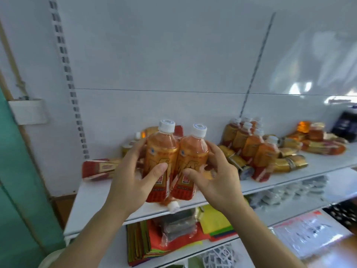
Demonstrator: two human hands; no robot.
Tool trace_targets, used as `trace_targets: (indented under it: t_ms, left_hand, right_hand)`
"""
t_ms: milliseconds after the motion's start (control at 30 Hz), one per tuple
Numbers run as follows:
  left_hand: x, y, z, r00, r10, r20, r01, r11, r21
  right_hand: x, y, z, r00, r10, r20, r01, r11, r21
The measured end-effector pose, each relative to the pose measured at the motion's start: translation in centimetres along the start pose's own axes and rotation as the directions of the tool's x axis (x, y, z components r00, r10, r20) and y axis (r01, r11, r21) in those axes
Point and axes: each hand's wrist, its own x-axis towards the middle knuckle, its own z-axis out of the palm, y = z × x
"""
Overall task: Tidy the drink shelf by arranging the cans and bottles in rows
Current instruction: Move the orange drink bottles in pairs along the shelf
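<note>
Two orange drink bottles with white caps stand side by side at the front of the white shelf [96, 192]. My left hand [133, 176] grips the left bottle [161, 151], thumb across its label. My right hand [216, 175] grips the right bottle [193, 155] the same way. A third bottle [171, 203] lies on its side at the shelf edge below them. To the right, a row of upright bottles [251, 144] runs front to back. Gold cans [289, 163] lie tipped over beside that row.
A red carton [100, 168] lies flat at the left of the shelf. More cans and cartons [316, 140] are heaped at the far right. Small bottles and a can [131, 144] stand behind my left hand. Lower shelves hold coloured paper [218, 219] and packets.
</note>
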Motion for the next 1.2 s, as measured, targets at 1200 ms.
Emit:
trace_targets:
  t_ms: [1200]
  left_hand:
    - [11.6, 11.1, 63.0, 0.847, 0.050, 0.529, -0.018, 0.998, -0.065]
  right_hand:
    - [0.7, 36.8, -50.1, 0.911, 0.307, -0.277, -0.380, 0.885, -0.270]
